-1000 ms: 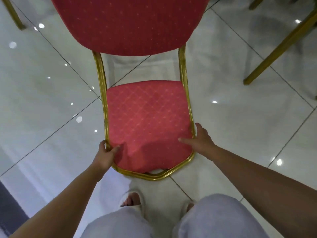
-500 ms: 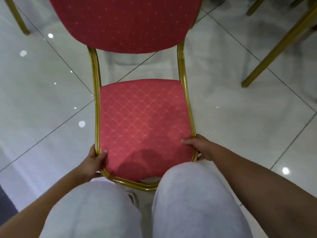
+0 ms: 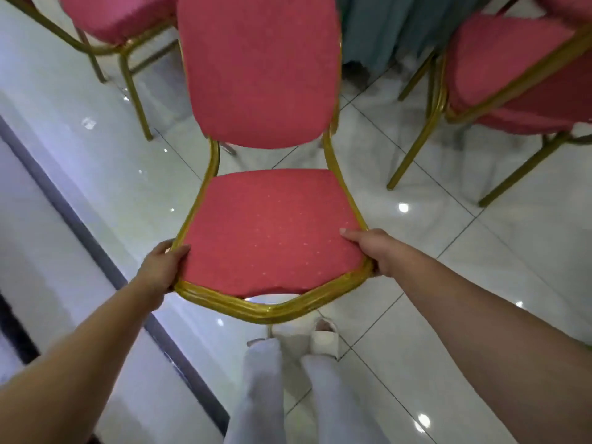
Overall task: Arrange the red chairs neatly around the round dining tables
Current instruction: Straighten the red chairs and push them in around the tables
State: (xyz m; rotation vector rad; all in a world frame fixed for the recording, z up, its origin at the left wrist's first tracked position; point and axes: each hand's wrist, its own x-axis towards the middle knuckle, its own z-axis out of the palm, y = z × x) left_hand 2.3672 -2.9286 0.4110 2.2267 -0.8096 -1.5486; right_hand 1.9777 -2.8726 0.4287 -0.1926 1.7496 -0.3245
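We hold the red chair (image 3: 269, 225) btwn both hands, out in front of us. Left hand (image 3: 163, 267) wraps the gold frame (image 3: 266, 310) at the seat's front-left corner, thumb on the cushion; right hand (image 3: 371, 251) clamps the front-right corner, thumb on top, fingers under. Frame looks like stiff metal tube, prob smooth and a bit slick; padded seat is soft, so we judge the rail the better hold vs fabric. Likely light enough to carry w/ two hands. Backrest (image 3: 259, 68) is on the far side from our hands, seat front faces us; long axis runs seat-to-backrest, away from us. Other red chairs sit beyond, left (image 3: 118, 17) and right (image 3: 512, 72), with teal cloth (image 3: 384, 27) past the backrest.
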